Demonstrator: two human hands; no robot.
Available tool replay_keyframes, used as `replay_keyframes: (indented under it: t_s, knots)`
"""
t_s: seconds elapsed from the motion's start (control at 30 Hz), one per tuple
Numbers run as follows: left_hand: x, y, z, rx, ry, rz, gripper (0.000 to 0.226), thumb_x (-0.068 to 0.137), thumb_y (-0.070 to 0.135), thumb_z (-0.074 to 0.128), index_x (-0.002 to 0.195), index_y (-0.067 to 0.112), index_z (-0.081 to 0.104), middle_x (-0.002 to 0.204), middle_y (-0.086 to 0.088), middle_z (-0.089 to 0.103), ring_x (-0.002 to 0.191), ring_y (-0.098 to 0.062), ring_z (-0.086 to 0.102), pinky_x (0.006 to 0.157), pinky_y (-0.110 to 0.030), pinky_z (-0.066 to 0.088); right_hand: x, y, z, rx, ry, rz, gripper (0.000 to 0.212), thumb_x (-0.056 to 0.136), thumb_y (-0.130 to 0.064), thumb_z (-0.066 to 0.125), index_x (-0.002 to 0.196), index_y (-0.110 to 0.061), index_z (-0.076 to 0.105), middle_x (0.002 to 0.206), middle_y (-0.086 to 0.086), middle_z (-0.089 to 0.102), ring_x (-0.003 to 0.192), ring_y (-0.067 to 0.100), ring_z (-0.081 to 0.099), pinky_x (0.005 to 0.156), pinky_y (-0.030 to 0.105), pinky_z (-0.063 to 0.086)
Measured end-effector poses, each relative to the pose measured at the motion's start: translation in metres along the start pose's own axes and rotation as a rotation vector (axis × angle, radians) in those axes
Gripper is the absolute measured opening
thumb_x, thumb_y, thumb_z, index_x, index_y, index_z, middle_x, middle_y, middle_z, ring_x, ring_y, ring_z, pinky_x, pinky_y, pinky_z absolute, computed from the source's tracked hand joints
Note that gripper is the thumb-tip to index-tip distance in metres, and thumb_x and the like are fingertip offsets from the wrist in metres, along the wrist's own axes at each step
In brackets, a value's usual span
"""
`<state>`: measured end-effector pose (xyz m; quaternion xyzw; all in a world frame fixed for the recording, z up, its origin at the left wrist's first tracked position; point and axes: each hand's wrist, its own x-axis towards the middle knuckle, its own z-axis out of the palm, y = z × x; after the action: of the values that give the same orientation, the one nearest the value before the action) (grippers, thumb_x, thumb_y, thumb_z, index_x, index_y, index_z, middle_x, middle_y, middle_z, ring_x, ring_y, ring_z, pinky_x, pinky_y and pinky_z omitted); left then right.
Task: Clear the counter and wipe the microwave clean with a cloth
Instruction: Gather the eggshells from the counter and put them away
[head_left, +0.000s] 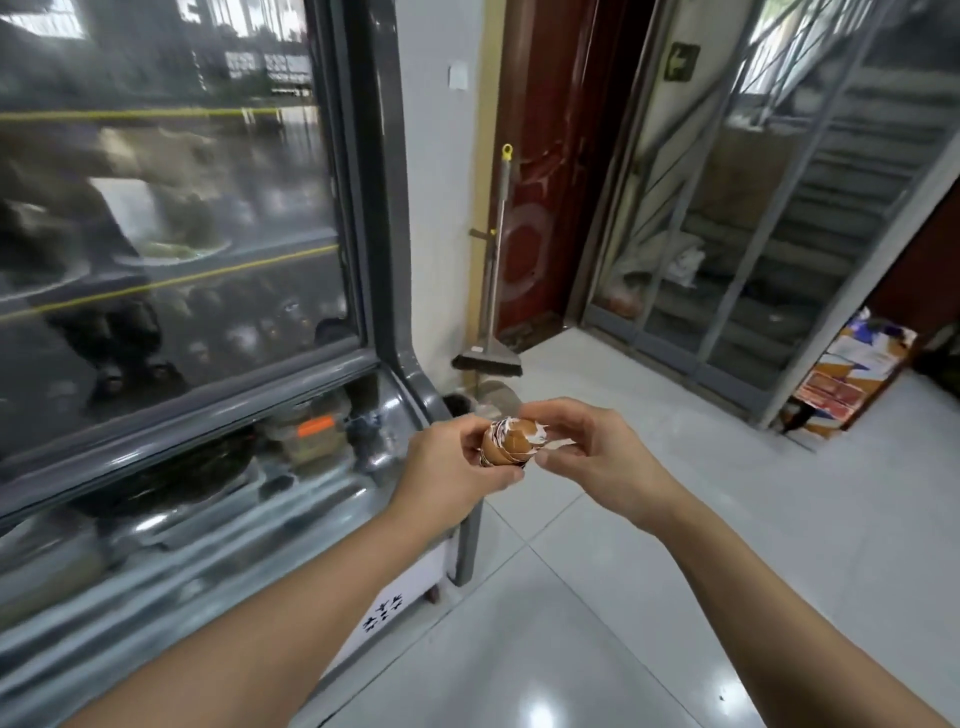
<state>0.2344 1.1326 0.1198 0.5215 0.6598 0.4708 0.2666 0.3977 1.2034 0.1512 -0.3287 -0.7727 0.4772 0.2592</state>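
Eggshells (506, 441) at frame centre, stacked w/ long axis approx upright, gripped from the left by left hand (451, 464), fingers curled round; right hand (592, 451) pinches top shell edge from the right, both equally near; no trash bin identifiable.

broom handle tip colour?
Yellow cap on the broom, leaning by the red door; head view.

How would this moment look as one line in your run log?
left hand: holds eggshells | right hand: pinches eggshells | place: beside display fridge | broom: against wall
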Motion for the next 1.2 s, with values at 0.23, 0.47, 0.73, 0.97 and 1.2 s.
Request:
replay_keyframes:
  t_s: [0.23,0.47,0.73,0.97,1.2]
  knots:
    - [0.099,0.013,0.045,0.037,-0.054,0.032,0.034,0.060,0.023,0.086,0.086,0.035,0.066,0.081,0.012,0.072,0.079,-0.009,0.067,0.078,-0.028,0.055,0.057,0.033,-0.062,0.041,0.096,0.033,0.043,0.081,0.007,0.063,0.114,-0.020,0.060,0.109,0.001,0.067,0.100,0.013,0.062,0.085,0.028,0.052]
    - [0.189,0.021,0.106,0.026,-0.053,0.004,0.036,0.061,0.019,0.086,0.090,0.027,0.067,0.084,0.009,0.072,0.080,-0.008,0.068,0.076,-0.022,0.054,0.122,0.081,-0.138,0.056,0.087,0.038,0.048,0.081,0.005,0.064,0.120,-0.023,0.057,0.112,-0.004,0.066,0.103,0.005,0.061,0.086,0.021,0.052]
    - [0.290,0.029,0.176,-0.003,0.092,-0.096,0.039,0.062,0.017,0.084,0.096,0.024,0.067,0.085,0.009,0.072,0.072,-0.002,0.066,0.061,-0.013,0.048,0.221,0.138,-0.231,0.047,-0.063,0.010,0.048,0.082,0.002,0.065,0.122,-0.021,0.056,0.113,-0.003,0.066,0.104,0.006,0.061,0.091,0.024,0.050]
    - [0.352,0.020,0.202,0.000,0.212,-0.180,0.039,0.061,0.015,0.084,0.096,0.025,0.068,0.086,0.011,0.072,0.078,-0.001,0.067,0.071,-0.011,0.050,0.295,0.179,-0.269,0.031,-0.161,0.015,0.046,0.082,-0.005,0.068,0.120,-0.027,0.056,0.113,-0.012,0.065,0.107,0.001,0.059,0.095,0.026,0.049]
    - [0.424,-0.018,0.202,0.014,0.258,-0.228,0.043,0.060,0.019,0.085,0.099,0.026,0.069,0.089,0.011,0.072,0.082,-0.002,0.067,0.077,-0.020,0.052,0.378,0.210,-0.264,0.077,-0.249,0.022,0.045,0.082,-0.002,0.068,0.119,-0.025,0.057,0.111,-0.009,0.065,0.103,0.000,0.060,0.088,0.019,0.050]
